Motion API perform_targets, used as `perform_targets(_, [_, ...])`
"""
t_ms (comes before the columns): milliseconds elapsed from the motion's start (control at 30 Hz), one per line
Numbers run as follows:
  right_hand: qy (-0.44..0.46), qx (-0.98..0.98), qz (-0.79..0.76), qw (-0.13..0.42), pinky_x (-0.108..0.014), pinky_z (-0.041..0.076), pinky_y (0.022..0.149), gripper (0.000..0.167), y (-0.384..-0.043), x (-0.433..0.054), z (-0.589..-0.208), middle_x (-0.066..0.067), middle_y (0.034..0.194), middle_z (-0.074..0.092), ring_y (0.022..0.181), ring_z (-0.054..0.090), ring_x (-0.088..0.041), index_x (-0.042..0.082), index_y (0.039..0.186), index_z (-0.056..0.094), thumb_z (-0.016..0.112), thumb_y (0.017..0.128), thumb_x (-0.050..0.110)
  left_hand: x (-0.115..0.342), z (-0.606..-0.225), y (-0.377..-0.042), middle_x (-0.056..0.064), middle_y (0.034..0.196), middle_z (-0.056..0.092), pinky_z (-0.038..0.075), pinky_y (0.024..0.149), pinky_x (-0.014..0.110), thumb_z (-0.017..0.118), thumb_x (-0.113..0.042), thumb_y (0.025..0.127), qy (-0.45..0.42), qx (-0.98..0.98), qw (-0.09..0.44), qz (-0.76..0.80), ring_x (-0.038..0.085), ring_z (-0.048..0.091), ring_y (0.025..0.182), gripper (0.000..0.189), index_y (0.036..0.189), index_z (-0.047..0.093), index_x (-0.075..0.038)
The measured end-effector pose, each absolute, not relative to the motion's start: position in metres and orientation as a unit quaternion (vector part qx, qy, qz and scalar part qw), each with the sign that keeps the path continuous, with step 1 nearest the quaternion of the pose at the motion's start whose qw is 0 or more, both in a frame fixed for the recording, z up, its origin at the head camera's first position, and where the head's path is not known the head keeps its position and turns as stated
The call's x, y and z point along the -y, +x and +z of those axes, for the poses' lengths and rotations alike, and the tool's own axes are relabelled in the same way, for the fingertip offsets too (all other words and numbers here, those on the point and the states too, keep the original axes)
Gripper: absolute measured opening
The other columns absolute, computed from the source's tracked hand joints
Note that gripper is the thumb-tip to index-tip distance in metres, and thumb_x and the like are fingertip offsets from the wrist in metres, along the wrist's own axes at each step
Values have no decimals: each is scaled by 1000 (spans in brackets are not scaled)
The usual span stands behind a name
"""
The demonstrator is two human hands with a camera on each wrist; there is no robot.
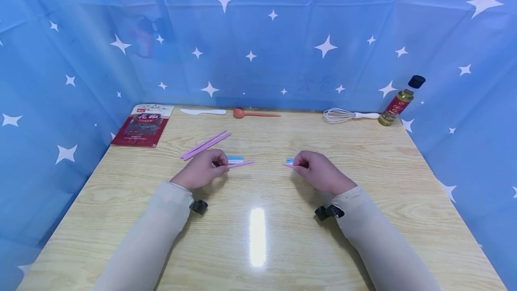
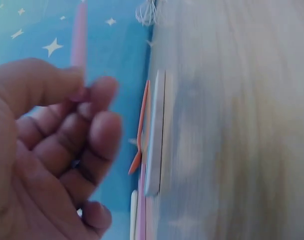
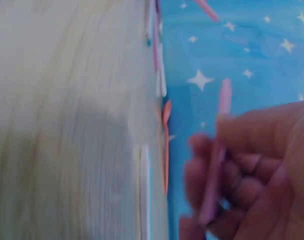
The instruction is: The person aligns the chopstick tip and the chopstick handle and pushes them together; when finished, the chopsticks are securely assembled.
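The bottle (image 1: pixel 396 108) stands at about 2 o'clock on the table (image 1: pixel 226 237), leaning in the head view, with its black cap on; yellow-green liquid shows through the clear wall above and below the red label. The packet (image 1: pixel 141 128) lies flat at 10 o'clock, red below and pale at the top edge; dark bits show on its middle, though whether this is a window or print I cannot tell.

The left hand (image 1: pixel 202 169), toward 10 o'clock, pinches the left stick (image 2: pixel 79 37) between thumb and forefinger, the other fingers curled loosely; this pink stick points to 3 o'clock. The right hand (image 1: pixel 321 172), toward 2 o'clock, has thumb and fingers clamped on the right stick (image 3: pixel 216 155), also pink, whose tip points to 9 o'clock. The two tips face each other, apart, both sticks raised off the wood.

A blue-and-white left strip (image 1: pixel 235 159) lies just past the left stick; a similar right strip (image 1: pixel 290 160) is partly hidden by the right hand. At the left hand's 12 o'clock rest loose sticks (image 1: pixel 210 144), pink, side by side.

Along the far edge lie the white knife (image 1: pixel 203 112) at 11 o'clock, the orange spoon (image 1: pixel 258 114) at 12 and the whisk (image 1: pixel 363 115) near 1, its handle just beside the bottle.
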State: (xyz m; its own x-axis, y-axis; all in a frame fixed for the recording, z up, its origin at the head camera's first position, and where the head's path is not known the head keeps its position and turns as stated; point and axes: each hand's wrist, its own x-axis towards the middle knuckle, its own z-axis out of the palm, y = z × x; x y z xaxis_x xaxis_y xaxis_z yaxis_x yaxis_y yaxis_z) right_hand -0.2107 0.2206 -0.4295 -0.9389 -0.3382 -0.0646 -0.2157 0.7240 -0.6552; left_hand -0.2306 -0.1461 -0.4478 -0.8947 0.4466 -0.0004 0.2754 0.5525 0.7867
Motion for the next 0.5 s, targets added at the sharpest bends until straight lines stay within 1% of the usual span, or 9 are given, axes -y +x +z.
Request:
perform_targets(67, [-169,-910,-372,72,-32,46,70,3,-208,-216,-427,-4,91,63,78,53,-20,10,103,68,66,104,10,141,-447,-228,1,94,68,50,80,36,71,-15,101,207,-860,87,458,20,60,88,4,97,69,-13])
perform_targets(167, [-186,-884,-425,52,-28,47,66,8,-205,-209,-426,-4,91,65,76,53,-18,7,109,71,66,103,8,132,-446,-222,2,97,67,50,85,36,71,-13,100,202,-837,68,504,21,61,93,4,99,70,-10])
perform_targets(300, [-180,-850,-492,45,-24,45,62,13,-200,-200,-429,-5,92,67,72,52,-15,3,113,73,67,103,6,121,-447,-216,3,96,67,48,82,33,71,-10,100,196,-815,50,543,21,59,92,4,98,69,-12])
perform_targets(400, [-170,-831,-527,46,-23,44,61,13,-199,-196,-433,-7,91,67,71,52,-13,-1,112,73,68,102,6,114,-448,-214,4,95,68,46,79,31,71,-10,100,201,-810,43,550,21,59,91,5,96,69,-13])
perform_targets(500, [-162,-822,-545,45,-22,44,61,13,-199,-195,-436,-8,90,66,71,52,-11,-3,110,73,69,101,6,109,-450,-212,4,96,69,45,80,30,71,-11,100,207,-810,42,547,19,60,91,3,97,70,-11])
